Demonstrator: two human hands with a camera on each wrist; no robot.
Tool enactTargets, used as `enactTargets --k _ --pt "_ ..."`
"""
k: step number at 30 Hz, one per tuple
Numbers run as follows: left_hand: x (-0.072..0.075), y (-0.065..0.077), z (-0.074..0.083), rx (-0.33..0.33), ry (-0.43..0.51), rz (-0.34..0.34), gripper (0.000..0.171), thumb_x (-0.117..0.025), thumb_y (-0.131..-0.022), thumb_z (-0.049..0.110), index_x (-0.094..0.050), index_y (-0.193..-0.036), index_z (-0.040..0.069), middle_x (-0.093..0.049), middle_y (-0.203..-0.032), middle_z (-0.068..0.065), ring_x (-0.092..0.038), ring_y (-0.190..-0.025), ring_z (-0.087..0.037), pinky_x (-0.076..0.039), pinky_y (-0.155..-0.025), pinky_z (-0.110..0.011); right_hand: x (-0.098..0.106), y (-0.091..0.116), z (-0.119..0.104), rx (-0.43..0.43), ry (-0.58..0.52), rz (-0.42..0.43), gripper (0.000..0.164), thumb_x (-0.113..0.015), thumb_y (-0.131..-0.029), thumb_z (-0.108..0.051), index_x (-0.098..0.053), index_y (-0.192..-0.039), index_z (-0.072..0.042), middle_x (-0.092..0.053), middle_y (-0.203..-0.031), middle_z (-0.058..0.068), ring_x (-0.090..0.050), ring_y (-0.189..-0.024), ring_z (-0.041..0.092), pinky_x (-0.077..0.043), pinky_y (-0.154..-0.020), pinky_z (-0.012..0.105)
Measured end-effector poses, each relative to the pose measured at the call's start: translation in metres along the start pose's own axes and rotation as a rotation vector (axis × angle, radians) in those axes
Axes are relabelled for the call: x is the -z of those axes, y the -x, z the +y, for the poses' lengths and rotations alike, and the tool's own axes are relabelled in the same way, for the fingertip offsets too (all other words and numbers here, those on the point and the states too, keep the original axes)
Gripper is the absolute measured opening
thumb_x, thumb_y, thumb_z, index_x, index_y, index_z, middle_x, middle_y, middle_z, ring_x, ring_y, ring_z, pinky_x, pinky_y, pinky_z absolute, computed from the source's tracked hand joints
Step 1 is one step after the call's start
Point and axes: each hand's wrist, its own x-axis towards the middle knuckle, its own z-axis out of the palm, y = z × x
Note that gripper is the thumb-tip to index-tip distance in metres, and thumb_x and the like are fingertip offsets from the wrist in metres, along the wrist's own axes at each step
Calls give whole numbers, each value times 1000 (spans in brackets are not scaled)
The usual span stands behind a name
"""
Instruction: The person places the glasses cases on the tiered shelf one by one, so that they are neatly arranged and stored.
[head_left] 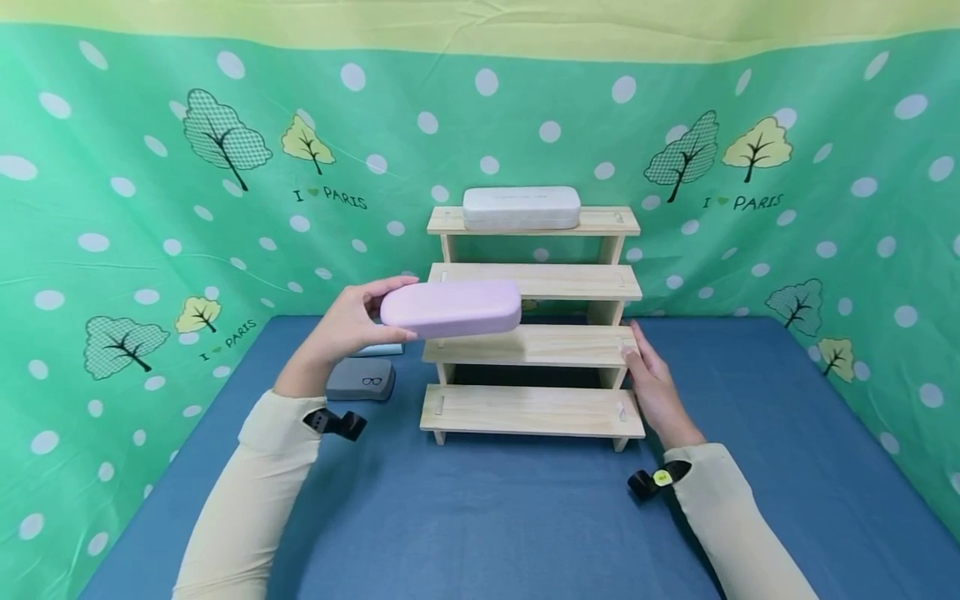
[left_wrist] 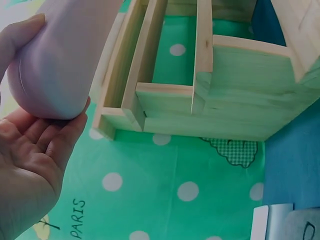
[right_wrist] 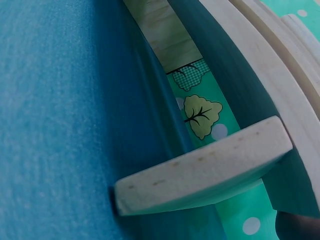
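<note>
A lilac glasses case (head_left: 450,308) is held level in the air by my left hand (head_left: 345,321), thumb and fingers around its left end. In the head view it hides part of the second and third steps of a four-step wooden display stand (head_left: 525,410). The left wrist view shows the fingers under the rounded end of the case. My right hand (head_left: 656,387) grips the right end of the stand's third step from the top, thumb at the board's front. Only a dark bit of that hand shows at the right wrist view's lower corner.
A white glasses case (head_left: 521,208) lies on the top step. Left of the stand, on the blue cloth (head_left: 495,517), are a grey glasses case (head_left: 360,380) with a spectacles mark and a light blue one (head_left: 381,350) behind it. A green printed curtain (head_left: 480,125) hangs behind.
</note>
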Motion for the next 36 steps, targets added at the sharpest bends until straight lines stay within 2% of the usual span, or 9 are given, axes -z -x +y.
enactTargets --k 8,9,18,27,36 --pt "-7 -27 5 23 40 8 67 -81 -70 6 -54 -132 5 -58 -123 -15 -55 -99 -24 -49 -77 -25 1 0 0 9 4 -3 62 -38 -101 -39 -5 -152 -26 -3 -158 3 -7 -143 26 -17 -111 50" --pt "-7 -32 0 18 51 8 67 -82 -70 7 -55 -131 6 -58 -123 -14 -55 -99 -24 -49 -78 -26 1 0 0 8 5 -3 62 -38 -101 -39 -6 -152 -26 -4 -158 4 -8 -143 26 -17 -111 50" --pt "-15 -59 3 8 66 -29 69 -83 -69 8 -55 -132 7 -58 -122 -14 -55 -98 -24 -48 -77 -27 3 0 -4 -31 52 -22 61 -36 -102 -37 -4 -152 -26 -4 -158 6 -9 -142 27 -17 -110 50" --pt "-26 -82 0 7 106 -71 69 -82 -69 7 -55 -132 8 -58 -119 -13 -55 -98 -24 -49 -78 -29 6 -1 -4 -30 52 -48 61 -35 -102 -37 -2 -152 -25 -2 -158 7 -9 -142 29 -17 -110 51" --pt "-34 -102 -1 34 62 -96 73 -83 -68 13 -53 -135 10 -58 -122 -11 -55 -101 -23 -47 -83 -34 5 0 -2 -19 27 -51 61 -35 -102 -38 -2 -152 -25 -1 -158 8 -8 -142 30 -16 -110 51"
